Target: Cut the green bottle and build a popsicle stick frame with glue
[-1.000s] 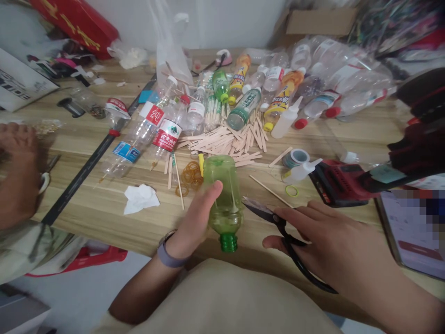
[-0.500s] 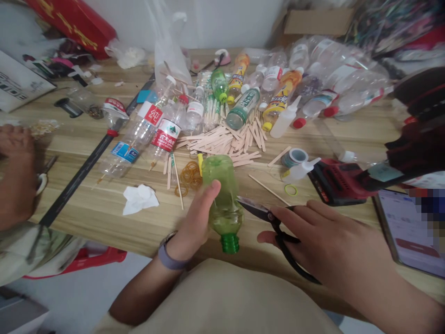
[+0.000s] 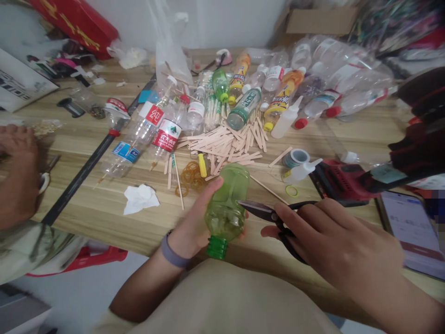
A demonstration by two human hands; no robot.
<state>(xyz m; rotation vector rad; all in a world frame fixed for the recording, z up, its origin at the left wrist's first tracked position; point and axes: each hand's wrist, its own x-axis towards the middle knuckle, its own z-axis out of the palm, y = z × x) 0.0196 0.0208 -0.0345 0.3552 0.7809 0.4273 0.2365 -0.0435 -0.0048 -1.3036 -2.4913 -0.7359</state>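
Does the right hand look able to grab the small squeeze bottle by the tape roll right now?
Probably not straight away: the right hand is holding the scissors. Otherwise the way looks fairly free: the small squeeze bottle sits uncovered beyond them, beside the tape roll.

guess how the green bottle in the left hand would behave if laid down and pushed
The green bottle is probably light, as its see-through body looks empty. Its thin-looking plastic walls may dent under a firm push, and its rounded sides would likely let it roll.
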